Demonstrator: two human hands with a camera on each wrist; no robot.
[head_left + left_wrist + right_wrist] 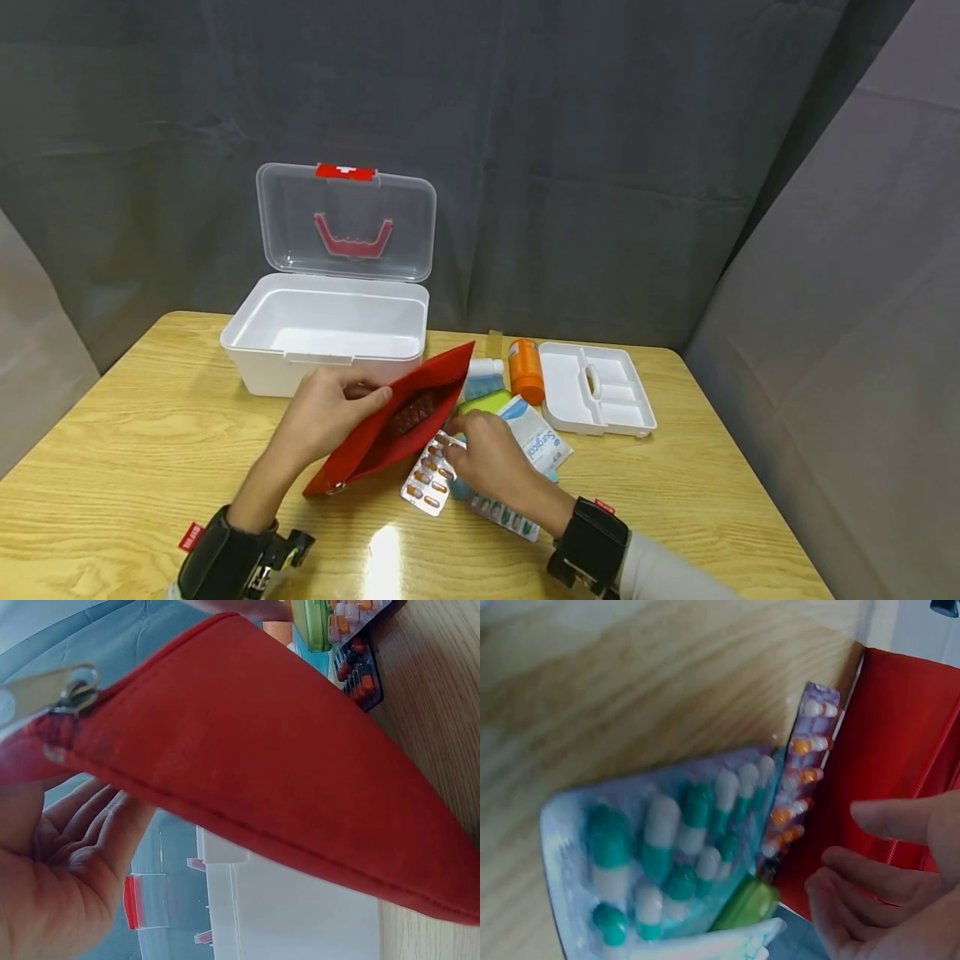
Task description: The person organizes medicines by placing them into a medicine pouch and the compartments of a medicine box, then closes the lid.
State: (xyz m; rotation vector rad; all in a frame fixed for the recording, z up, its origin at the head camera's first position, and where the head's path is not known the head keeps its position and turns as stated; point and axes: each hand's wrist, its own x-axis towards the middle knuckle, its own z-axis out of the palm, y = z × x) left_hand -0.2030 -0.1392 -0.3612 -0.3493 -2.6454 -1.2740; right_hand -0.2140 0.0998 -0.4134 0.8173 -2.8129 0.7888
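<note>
My left hand (326, 408) holds a red zip pouch (446, 367) by its rim, thumb on the near side. Its mouth gapes toward me, and clear plastic with reddish bits shows inside. My right hand (885, 881) is beside the pouch, thumb and fingers apart with nothing between them in the right wrist view. Close to its fingertips, a blister pack of orange-and-white capsules (427, 479) leans against the pouch. A blister pack of green-and-white capsules (660, 832) lies under the right wrist. A white packet marked Surgical (540, 437) and a green item (486, 402) are partly hidden behind this hand.
Behind the pouch stands a white box (262, 367) with its clear lid (405, 217) raised. A white-capped blue bottle (483, 379), an orange bottle (527, 371) and a white divided tray (558, 392) sit at the back right of the wooden table (150, 467).
</note>
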